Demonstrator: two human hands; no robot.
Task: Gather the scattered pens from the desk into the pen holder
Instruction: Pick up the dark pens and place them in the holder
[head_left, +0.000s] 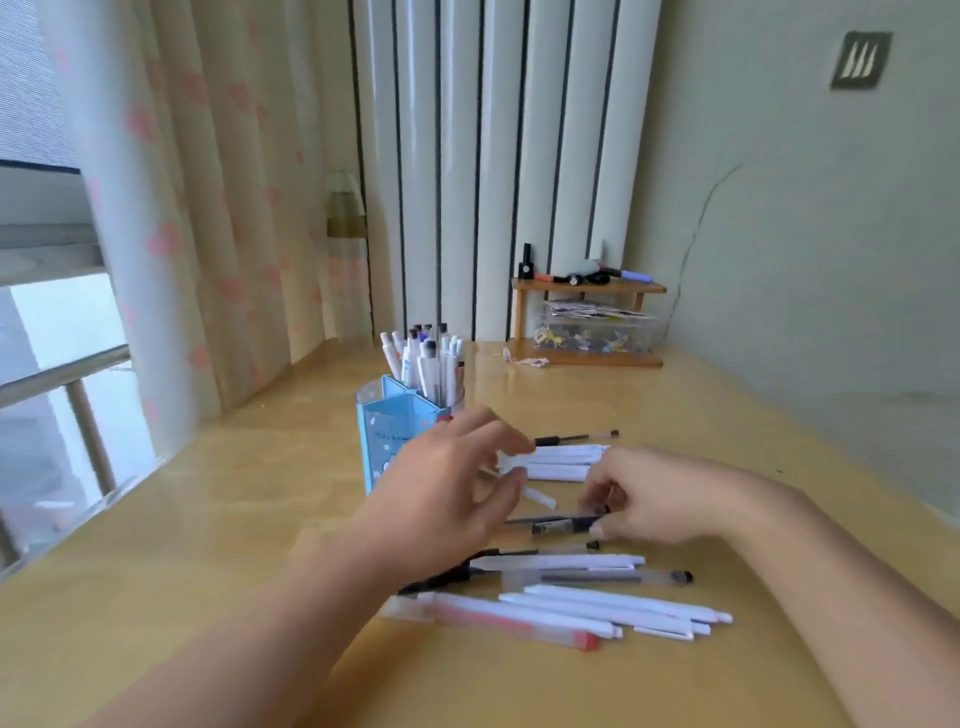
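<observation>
A blue pen holder (387, 434) stands on the wooden desk (208, 519) with several white pens upright in it. My left hand (441, 493) hovers just right of the holder, its fingers pinching a white pen (511, 460). My right hand (654, 499) rests lower to the right, fingertips closed on a black pen (563, 525) that lies on the desk. A few white pens (563, 462) lie beyond the hands. Nearer to me lies a pile of several pens (597, 597), white and clear, plus one red-capped pen (519, 621).
A small wooden shelf (587, 358) with a clear plastic box and small bottles stands at the back right against the wall. A curtain and window run along the left edge of the desk. Striped panels stand behind the pen holder.
</observation>
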